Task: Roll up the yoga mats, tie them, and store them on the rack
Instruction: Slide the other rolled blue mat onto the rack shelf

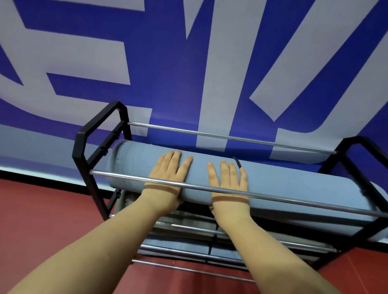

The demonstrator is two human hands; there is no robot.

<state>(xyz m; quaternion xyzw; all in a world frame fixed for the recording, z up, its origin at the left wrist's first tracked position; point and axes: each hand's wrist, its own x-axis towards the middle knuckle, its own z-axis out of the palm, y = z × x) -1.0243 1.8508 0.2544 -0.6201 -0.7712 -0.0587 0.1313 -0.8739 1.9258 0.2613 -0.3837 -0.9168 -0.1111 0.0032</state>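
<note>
Item: rolled yoga mat [288, 186], blue-grey, lying on the top tier of the rack [91, 145], centre of the frame.

Stage: late. The mat is rolled, bound by a dark strap [237, 162] just right of centre, and already resting between the front rail [298, 200] and the back rail. More rolled mats fill the lower tiers [182, 244]. What is left, as I judge it, is only settling this roll and letting go; whether other mats wait elsewhere cannot be told.

Orientation: long axis runs left to right across the frame, parallel to the rails, ends toward the rack's black side frames.

Hands: left hand [170, 168] and right hand [228, 177] lie flat on the roll, fingers straight and slightly spread, pressing, pinching nothing.
</note>
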